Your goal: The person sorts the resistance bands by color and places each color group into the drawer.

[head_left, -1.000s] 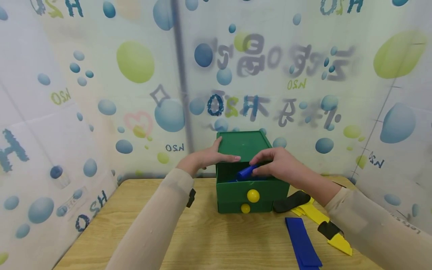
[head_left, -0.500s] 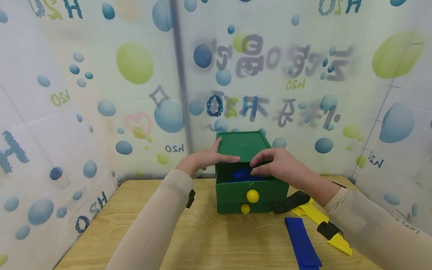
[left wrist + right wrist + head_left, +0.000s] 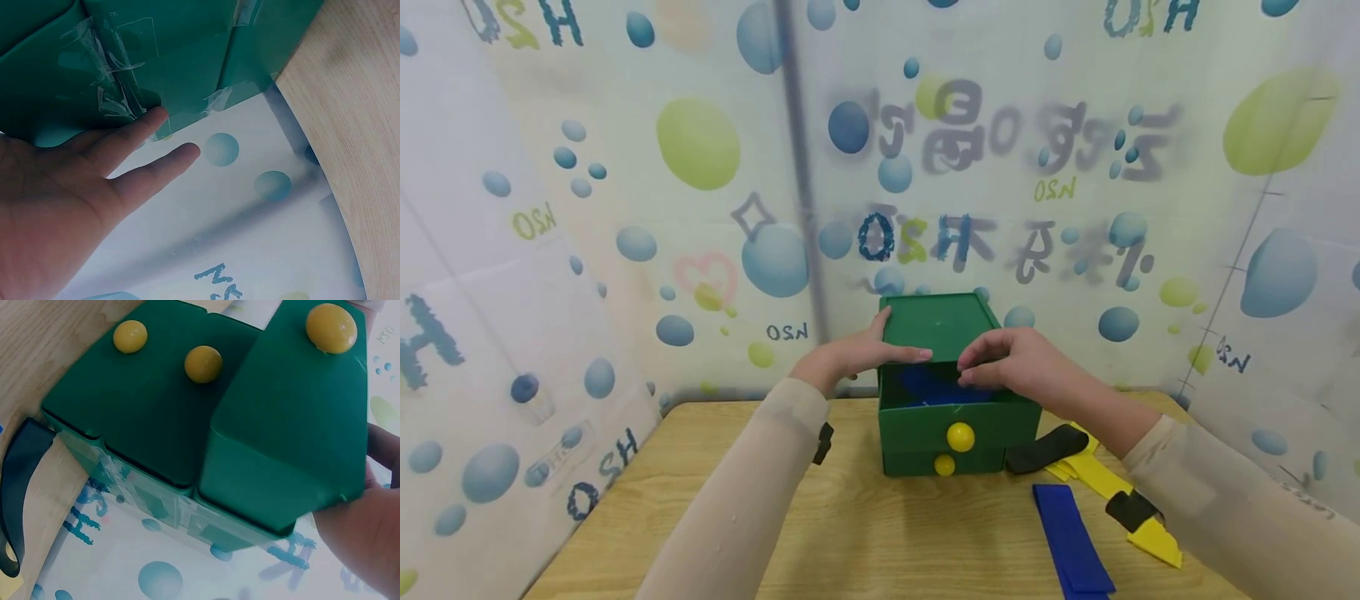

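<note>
A green box of drawers with yellow knobs (image 3: 961, 437) stands on the table, its top drawer (image 3: 917, 427) pulled out. My left hand (image 3: 857, 348) rests on the box's top (image 3: 943, 323) at its left front corner, fingers spread. In the left wrist view, its straight fingers (image 3: 178, 156) lie beside the taped green side. Dark blue material (image 3: 936, 387) lies inside the top drawer, partly hidden. Over that drawer hangs my right hand (image 3: 1018, 367), thumb and fingers loosely bent with a gap between them. In the right wrist view, the pulled-out drawer (image 3: 287, 425) hides most of the right hand (image 3: 362, 531).
Right of the box lie a black strip (image 3: 1047, 450), a yellow strip (image 3: 1097, 473) and a folded blue strip (image 3: 1071, 533). A patterned curtain (image 3: 700, 217) hangs behind the wooden table (image 3: 850, 533).
The blue roll at my right fingertips has left them and dropped flat into the drawer. The right hand has barely moved, and the left hand keeps its place on the box.
</note>
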Demonstrator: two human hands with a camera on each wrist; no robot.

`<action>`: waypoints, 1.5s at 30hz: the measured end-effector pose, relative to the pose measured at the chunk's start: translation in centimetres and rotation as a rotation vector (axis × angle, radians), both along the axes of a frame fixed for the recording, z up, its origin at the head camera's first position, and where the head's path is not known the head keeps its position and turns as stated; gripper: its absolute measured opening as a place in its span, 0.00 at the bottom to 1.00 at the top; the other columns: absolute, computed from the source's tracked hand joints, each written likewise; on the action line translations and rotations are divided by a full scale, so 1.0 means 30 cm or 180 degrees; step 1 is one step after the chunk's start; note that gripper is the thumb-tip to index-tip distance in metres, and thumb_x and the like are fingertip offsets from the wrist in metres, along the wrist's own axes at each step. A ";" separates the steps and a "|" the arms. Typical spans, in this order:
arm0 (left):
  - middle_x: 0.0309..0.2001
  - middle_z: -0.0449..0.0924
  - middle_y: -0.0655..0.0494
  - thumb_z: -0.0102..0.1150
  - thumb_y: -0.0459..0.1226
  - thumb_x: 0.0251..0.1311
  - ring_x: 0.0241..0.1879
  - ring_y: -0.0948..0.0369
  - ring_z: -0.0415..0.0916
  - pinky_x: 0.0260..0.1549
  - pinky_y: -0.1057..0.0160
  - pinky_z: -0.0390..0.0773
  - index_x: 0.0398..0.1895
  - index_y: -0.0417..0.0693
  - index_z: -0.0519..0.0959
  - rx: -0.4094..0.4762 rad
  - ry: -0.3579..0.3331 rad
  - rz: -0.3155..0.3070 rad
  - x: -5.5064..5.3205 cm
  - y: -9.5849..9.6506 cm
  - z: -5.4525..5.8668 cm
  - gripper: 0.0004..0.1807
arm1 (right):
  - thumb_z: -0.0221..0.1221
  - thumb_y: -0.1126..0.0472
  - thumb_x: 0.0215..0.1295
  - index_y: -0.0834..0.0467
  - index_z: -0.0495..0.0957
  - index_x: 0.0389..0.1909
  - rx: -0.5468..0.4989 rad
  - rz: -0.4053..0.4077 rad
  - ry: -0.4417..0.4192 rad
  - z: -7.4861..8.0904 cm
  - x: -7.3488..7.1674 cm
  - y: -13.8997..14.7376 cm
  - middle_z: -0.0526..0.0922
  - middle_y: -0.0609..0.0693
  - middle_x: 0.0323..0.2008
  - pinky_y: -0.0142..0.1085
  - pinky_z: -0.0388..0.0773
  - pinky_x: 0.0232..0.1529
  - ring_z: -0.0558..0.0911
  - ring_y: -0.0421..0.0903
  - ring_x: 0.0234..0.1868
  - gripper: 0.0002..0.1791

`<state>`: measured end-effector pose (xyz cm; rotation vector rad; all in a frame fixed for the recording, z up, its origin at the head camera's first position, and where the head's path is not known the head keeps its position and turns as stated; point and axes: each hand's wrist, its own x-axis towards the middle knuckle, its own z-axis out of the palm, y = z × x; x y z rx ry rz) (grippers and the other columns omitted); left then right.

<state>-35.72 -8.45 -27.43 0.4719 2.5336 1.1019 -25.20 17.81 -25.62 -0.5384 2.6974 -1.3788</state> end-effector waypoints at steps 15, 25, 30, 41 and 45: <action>0.89 0.23 0.54 0.67 0.69 0.59 0.87 0.42 0.40 0.78 0.26 0.57 0.87 0.71 0.23 0.0025 -0.0042 -0.0035 -0.004 -0.010 -0.001 0.70 | 0.65 0.49 0.76 0.61 0.80 0.60 -0.0077 -0.0252 0.0159 0.059 0.013 0.194 0.87 0.51 0.55 0.40 0.85 0.56 0.87 0.45 0.54 0.22; 0.89 0.21 0.56 0.67 0.69 0.60 0.88 0.43 0.38 0.78 0.26 0.56 0.86 0.72 0.22 0.0048 -0.0078 -0.0032 0.001 -0.012 0.000 0.70 | 0.62 0.55 0.79 0.67 0.75 0.65 -0.0235 -0.0406 -0.0168 -0.042 -0.004 0.340 0.85 0.46 0.51 0.39 0.89 0.57 0.87 0.40 0.50 0.24; 0.89 0.21 0.56 0.67 0.69 0.59 0.88 0.43 0.37 0.78 0.26 0.56 0.86 0.72 0.22 0.0060 -0.0069 -0.0029 -0.004 -0.009 -0.006 0.71 | 0.62 0.57 0.78 0.68 0.74 0.66 -0.0283 -0.0431 -0.0391 -0.156 -0.011 0.384 0.86 0.48 0.49 0.38 0.89 0.55 0.86 0.44 0.49 0.24; 0.89 0.21 0.55 0.68 0.68 0.60 0.88 0.44 0.36 0.81 0.31 0.55 0.87 0.71 0.23 0.0116 -0.0044 -0.0050 -0.005 -0.002 -0.005 0.70 | 0.62 0.60 0.78 0.71 0.75 0.66 -0.0388 -0.0537 -0.1012 -0.426 0.003 0.410 0.85 0.56 0.50 0.40 0.89 0.48 0.84 0.50 0.43 0.24; 0.89 0.22 0.55 0.68 0.67 0.60 0.88 0.44 0.36 0.81 0.30 0.55 0.86 0.71 0.23 0.0111 -0.0050 -0.0038 -0.003 -0.002 -0.004 0.70 | 0.63 0.61 0.77 0.71 0.77 0.65 -0.0345 -0.0566 -0.1197 -0.502 0.007 0.412 0.83 0.54 0.44 0.37 0.83 0.39 0.80 0.48 0.37 0.23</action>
